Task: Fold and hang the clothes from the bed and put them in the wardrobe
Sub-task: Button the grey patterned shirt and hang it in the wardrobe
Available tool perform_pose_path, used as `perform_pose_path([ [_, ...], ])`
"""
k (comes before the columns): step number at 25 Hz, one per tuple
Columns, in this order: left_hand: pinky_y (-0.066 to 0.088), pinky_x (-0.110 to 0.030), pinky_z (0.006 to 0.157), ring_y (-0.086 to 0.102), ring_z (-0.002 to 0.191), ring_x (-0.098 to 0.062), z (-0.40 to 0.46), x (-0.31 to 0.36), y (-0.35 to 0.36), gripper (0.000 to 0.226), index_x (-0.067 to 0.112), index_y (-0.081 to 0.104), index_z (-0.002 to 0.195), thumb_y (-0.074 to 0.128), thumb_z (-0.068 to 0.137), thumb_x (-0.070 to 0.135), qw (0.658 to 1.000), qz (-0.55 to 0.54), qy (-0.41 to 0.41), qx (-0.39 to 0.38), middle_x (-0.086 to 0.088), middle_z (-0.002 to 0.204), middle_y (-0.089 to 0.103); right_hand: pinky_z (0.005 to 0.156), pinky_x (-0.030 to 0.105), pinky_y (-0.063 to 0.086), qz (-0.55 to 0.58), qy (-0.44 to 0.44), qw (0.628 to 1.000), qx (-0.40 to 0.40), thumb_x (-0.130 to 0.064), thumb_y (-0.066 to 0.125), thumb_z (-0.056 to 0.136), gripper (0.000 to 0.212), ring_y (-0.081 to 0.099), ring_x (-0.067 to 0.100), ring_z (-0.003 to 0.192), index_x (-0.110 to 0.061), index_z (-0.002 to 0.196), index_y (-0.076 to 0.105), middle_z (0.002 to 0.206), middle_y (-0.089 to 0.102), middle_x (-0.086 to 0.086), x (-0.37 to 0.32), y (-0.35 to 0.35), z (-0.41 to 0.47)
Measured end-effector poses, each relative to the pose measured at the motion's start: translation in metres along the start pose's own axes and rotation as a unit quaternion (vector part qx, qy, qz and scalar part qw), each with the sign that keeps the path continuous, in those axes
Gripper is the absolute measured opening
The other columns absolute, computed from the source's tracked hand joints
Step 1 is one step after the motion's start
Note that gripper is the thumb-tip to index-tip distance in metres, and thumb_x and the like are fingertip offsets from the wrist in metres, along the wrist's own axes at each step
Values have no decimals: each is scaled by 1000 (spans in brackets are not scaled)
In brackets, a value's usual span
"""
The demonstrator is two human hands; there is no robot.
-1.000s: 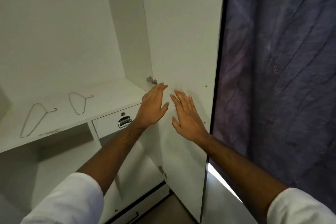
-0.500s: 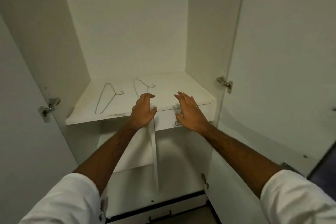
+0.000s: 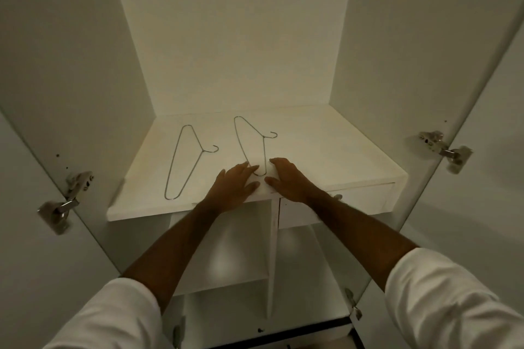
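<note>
head view: looked down into an open white wardrobe (image 3: 232, 37), both doors swung wide
wardrobe: plain white panels inside, pretty dim lighting, a flat shelf (image 3: 326, 150) across the middle with open compartments under it
hangers: two thin silver wire ones lay flat on the shelf, no clothes on either
left hanger (image 3: 181, 167): sat on the left half of the shelf, hook pointing right, nothing touching it
right hanger (image 3: 253, 144): just beside the first one, hook also pointing right, its near end came down right between the two hands
left hand (image 3: 234, 185): palm down at the shelf's front edge, fingers straight and loose, not gripping anything, fingertips right by the near end of the right hanger; couldn't tell if they actually touched the wire
right hand (image 3: 287, 180): same deal, flat on the front edge, fingers relaxed, holding nothing
drawer (image 3: 363, 201): under the shelf on the right side, white front
hinges: a metal one on the left door (image 3: 66, 201) and one on the right door (image 3: 445, 147)
sleeves: white, pushed up both forearms
</note>
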State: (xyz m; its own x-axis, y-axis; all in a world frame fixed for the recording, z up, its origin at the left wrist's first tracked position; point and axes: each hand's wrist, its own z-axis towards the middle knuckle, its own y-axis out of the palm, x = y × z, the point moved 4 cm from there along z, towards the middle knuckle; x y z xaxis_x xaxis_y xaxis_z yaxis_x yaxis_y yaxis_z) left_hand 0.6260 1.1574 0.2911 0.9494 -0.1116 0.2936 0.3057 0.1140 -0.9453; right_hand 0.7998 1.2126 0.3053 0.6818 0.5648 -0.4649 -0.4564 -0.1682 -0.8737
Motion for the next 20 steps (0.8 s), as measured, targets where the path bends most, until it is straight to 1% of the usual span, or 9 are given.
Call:
perform_pose_path([
  [2, 15, -52, 124, 25, 152, -24, 20, -1, 2, 55, 26, 35, 154, 38, 105, 51, 1000, 21, 14, 4, -4, 165, 26, 118, 40, 31, -48, -12, 999, 15, -41, 51, 104, 58, 39, 28, 143, -9, 151, 40, 156, 41, 12, 13, 1, 27],
  [3, 16, -52, 124, 26, 151, -23, 25, 1, 1, 51, 25, 40, 150, 40, 105, 49, 1000, 14, 17, 5, -5, 164, 28, 116, 40, 32, -61, -16, 998, 18, -43, 51, 104, 56, 41, 28, 141, -12, 149, 43, 154, 44, 10, 19, -1, 38],
  [5, 23, -45, 121, 34, 146, -22, 34, 1, 0, 42, 22, 51, 139, 46, 104, 45, 999, -6, 25, 25, -6, 159, 38, 111, 43, 34, -29, 4, 999, 32, -41, 55, 102, 50, 44, 28, 136, -15, 143, 49, 148, 47, 8, 35, -6, 66],
  [8, 38, -34, 107, 50, 130, -22, 36, 2, -1, 33, 19, 59, 125, 53, 102, 42, 995, -15, 77, 55, -6, 143, 52, 107, 44, 39, 52, 68, 993, 76, -31, 62, 98, 50, 47, 32, 129, -10, 141, 48, 142, 49, 12, 59, -15, 108],
  [10, 46, -32, 99, 56, 116, -18, 35, 2, -1, 32, 20, 61, 118, 51, 101, 46, 992, -33, 106, 56, -2, 130, 59, 107, 44, 39, 71, 95, 989, 85, -29, 62, 98, 56, 46, 35, 130, -6, 145, 44, 143, 47, 16, 70, -21, 132],
  [12, 50, -31, 94, 59, 107, -13, 37, 3, -4, 36, 19, 61, 115, 47, 100, 49, 990, -55, 113, 64, 2, 121, 63, 107, 43, 39, 74, 126, 986, 78, -27, 64, 96, 59, 45, 36, 131, -3, 145, 41, 143, 44, 19, 79, -25, 154],
  [16, 51, -30, 94, 57, 108, -9, 37, 1, 1, 41, 19, 60, 114, 45, 99, 54, 991, -80, 87, 64, 4, 122, 61, 104, 41, 45, 110, 200, 972, 48, -20, 64, 94, 49, 51, 35, 127, -4, 138, 50, 138, 48, 19, 92, -29, 177],
  [18, 49, -30, 96, 55, 111, -9, 37, -2, 1, 42, 20, 60, 113, 46, 98, 57, 991, -89, 78, 64, 5, 124, 60, 96, 38, 46, 164, 205, 965, -4, -17, 64, 94, 42, 56, 29, 115, -4, 134, 58, 124, 57, 15, 92, -33, 183],
  [20, 48, -31, 98, 53, 114, -8, 37, -1, 0, 37, 23, 60, 112, 49, 99, 56, 990, -89, 87, 62, 7, 126, 59, 81, 32, 46, 285, 203, 937, -11, -9, 65, 95, 31, 56, 23, 93, 2, 124, 64, 107, 58, 12, 88, -39, 182],
])
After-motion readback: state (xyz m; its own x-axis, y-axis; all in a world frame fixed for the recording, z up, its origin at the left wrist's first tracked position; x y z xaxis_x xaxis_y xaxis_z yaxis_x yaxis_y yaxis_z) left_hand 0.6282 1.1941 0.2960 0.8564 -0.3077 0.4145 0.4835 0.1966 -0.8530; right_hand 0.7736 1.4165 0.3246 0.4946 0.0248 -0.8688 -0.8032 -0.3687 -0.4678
